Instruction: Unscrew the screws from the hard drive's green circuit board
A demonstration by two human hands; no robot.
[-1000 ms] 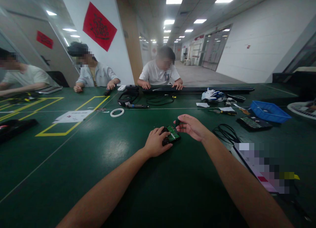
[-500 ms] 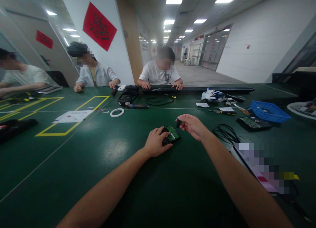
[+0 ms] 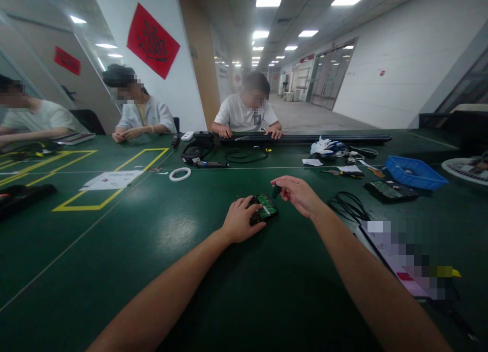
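Observation:
A hard drive (image 3: 268, 206) with its green circuit board facing up lies on the green table in front of me. My left hand (image 3: 243, 218) grips it from the left, fingers over the board and thumb along the near edge. My right hand (image 3: 295, 193) pinches the dark handle of a screwdriver (image 3: 276, 191) above the drive's right end. The screwdriver stands roughly upright, its thin shaft pointing down at the board. Whether its tip sits in a screw is too small to tell.
To the right lie another hard drive (image 3: 391, 190), a blue tray (image 3: 416, 172), a coiled black cable (image 3: 348, 208) and yellow-black pliers (image 3: 345, 173). White tape (image 3: 180, 174) and a power screwdriver (image 3: 211, 164) lie beyond my left hand. Several people sit across the table.
My right index finger has stretched out a little over the screwdriver handle. My left hand and the drive stay put. A person at the left has drawn both hands together.

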